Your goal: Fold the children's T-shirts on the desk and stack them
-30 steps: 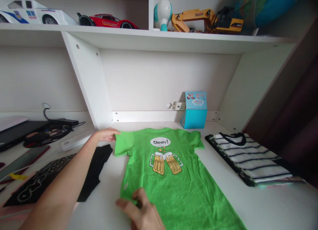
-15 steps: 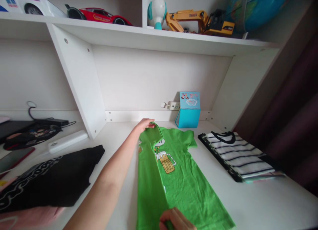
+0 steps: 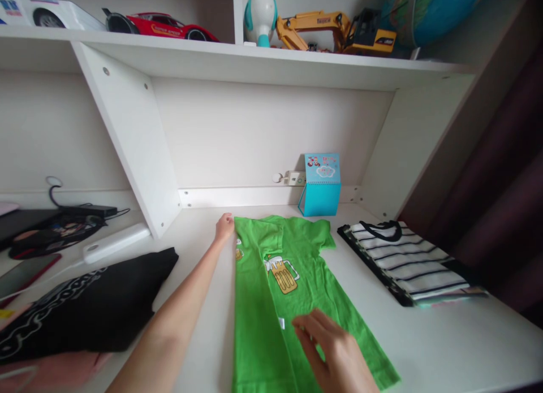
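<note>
One green T-shirt [image 3: 297, 302] lies flat on the white desk [image 3: 445, 348] straight in front of me, its left side folded over so only one beer-mug print [image 3: 283, 274] shows fully. My left hand [image 3: 224, 228] rests at the shirt's top left corner, fingers together against the folded edge; whether it pinches cloth I cannot tell. My right hand [image 3: 335, 350] lies on the lower part of the shirt, fingers loosely spread, gripping nothing. Other garments, counted: one folded black one with white print [image 3: 85, 308] to my left, well apart from the shirt; one folded striped black-and-white one [image 3: 407, 263] to my right, near the shirt's right sleeve. Behind the shirt, one blue box [image 3: 320, 184] against the back wall, with one white socket strip [image 3: 292, 178] beside it. On the shelf above: two toy cars [image 3: 161, 26], one yellow toy excavator [image 3: 335, 34], one white-and-teal figure [image 3: 259, 14], one globe [image 3: 432, 8]. Far left: cables and dark flat devices [image 3: 51, 229], one white bar [image 3: 114, 241].
</note>
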### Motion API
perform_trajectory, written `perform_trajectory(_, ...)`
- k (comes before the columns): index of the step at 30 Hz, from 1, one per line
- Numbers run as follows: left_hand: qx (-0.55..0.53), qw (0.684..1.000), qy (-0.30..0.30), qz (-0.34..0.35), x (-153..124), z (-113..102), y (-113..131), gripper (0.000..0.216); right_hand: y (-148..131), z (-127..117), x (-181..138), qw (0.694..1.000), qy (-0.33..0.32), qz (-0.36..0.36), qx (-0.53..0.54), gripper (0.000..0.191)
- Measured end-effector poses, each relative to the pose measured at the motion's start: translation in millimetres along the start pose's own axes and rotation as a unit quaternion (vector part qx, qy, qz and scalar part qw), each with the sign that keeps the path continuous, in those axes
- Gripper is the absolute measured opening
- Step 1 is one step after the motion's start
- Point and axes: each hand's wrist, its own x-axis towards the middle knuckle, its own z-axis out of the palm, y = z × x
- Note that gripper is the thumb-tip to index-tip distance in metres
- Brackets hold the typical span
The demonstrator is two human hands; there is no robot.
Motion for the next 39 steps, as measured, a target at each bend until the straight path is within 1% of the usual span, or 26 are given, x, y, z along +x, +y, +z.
perform_trajectory(2, 0.029, 1.0, -0.002, 0.007, -7, -3, -11, 0.03, 10, -11, 40, 0.999, -0.042, 0.021, 0.003, 0.028)
perform_trajectory(3, 0.04, 0.999, -0.009, 0.016, -10, -3, -15, 0.032, 18, -12, 64, 0.997, -0.065, 0.035, -0.003, 0.026)
perform_trajectory(5, 0.054, 0.998, -0.023, 0.035, -16, 0, -20, 0.034, 39, -5, 112, 0.992, -0.103, 0.072, -0.023, 0.023)
perform_trajectory(7, 0.065, 0.996, -0.031, 0.049, -17, 3, -22, 0.035, 63, 11, 157, 0.989, -0.102, 0.098, -0.034, 0.021)
perform_trajectory(9, 0.075, 0.995, -0.031, 0.054, -15, 4, -23, 0.035, 85, 33, 191, 0.987, -0.092, 0.123, -0.042, 0.019)
perform_trajectory(12, 0.086, 0.994, -0.033, 0.055, -8, 3, -25, 0.035, 109, 63, 220, 0.983, -0.081, 0.155, -0.051, 0.026)
perform_trajectory(14, 0.09, 0.994, -0.039, 0.055, -2, 2, -27, 0.035, 120, 78, 227, 0.982, -0.073, 0.169, -0.053, 0.03)
perform_trajectory(16, 0.093, 0.993, -0.047, 0.055, 3, 1, -30, 0.036, 129, 90, 230, 0.981, -0.061, 0.177, -0.052, 0.029)
perform_trajectory(21, 0.086, 0.993, -0.062, 0.052, 10, 3, -34, 0.039, 141, 105, 234, 0.981, -0.009, 0.19, -0.033, 0.02)
perform_trajectory(24, 0.077, 0.993, -0.068, 0.051, 11, 2, -33, 0.04, 142, 108, 235, 0.979, 0.041, 0.201, -0.014, 0.017)
perform_trajectory(27, 0.092, 0.992, -0.071, 0.045, 9, 2, -30, 0.041, 143, 110, 233, 0.975, 0.071, 0.212, 0.0, 0.016)
perform_trajectory(29, 0.105, 0.991, -0.071, 0.036, 8, 3, -27, 0.04, 143, 110, 231, 0.974, 0.081, 0.211, 0.009, 0.018)
perform_trajectory(31, 0.092, 0.993, -0.055, 0.04, 6, 5, -25, 0.035, 142, 109, 229, 0.975, 0.09, 0.203, 0.019, 0.023)
perform_trajectory(35, 0.022, 0.995, -0.017, 0.091, 4, 8, -19, 0.021, 136, 104, 230, 0.979, 0.103, 0.17, 0.041, 0.03)
perform_trajectory(39, 0.001, 0.994, -0.013, 0.11, 9, 1, -20, 0.029, 130, 103, 234, 0.984, 0.095, 0.142, 0.053, 0.028)
